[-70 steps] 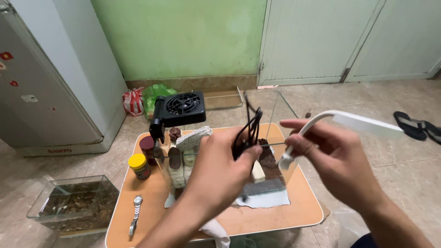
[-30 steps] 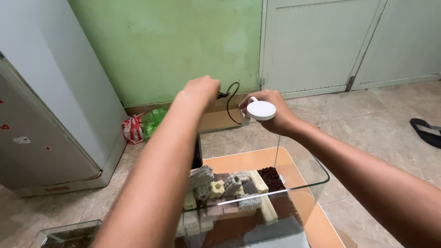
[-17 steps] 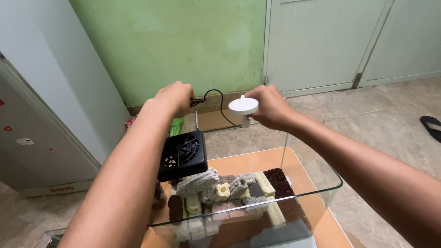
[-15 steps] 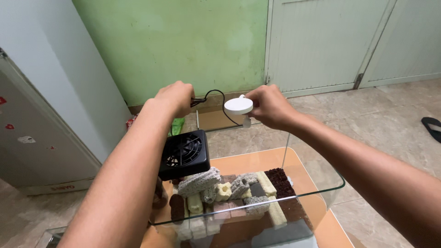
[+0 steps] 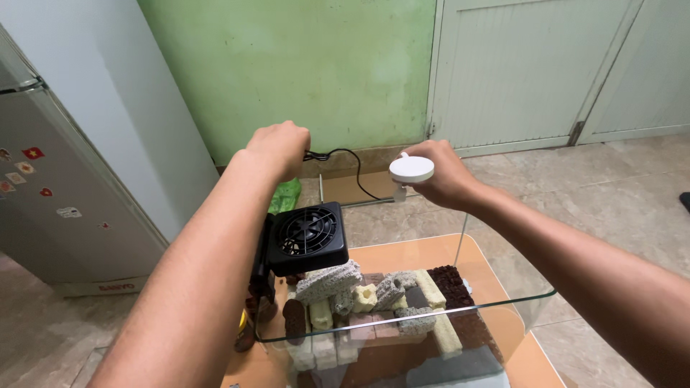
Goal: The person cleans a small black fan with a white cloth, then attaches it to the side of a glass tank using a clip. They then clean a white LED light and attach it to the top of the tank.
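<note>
My right hand point(image 5: 444, 174) grips a small white lamp with a round head point(image 5: 411, 169), held above the far rim of a clear glass tank point(image 5: 460, 248). From the lamp a black cable point(image 5: 358, 174) runs left to my left hand point(image 5: 275, 147), which is closed on its far end at the same height. Inside the tank lie several filter blocks and porous stones point(image 5: 374, 298) in grey, yellow, pink and dark brown. A black square fan unit point(image 5: 307, 238) hangs at the tank's back left edge.
The tank stands on a low orange table point(image 5: 413, 253). A grey fridge point(image 5: 50, 194) with stickers stands at the left. Behind are a green wall point(image 5: 287, 65), a pale door point(image 5: 517, 68), a flat cardboard piece point(image 5: 352, 188) and a green bag point(image 5: 286, 195) on the tiled floor.
Both hands have risen from over the tank to in front of the wall. The bundled black cable is now drawn out between them, and the hands have spread apart.
</note>
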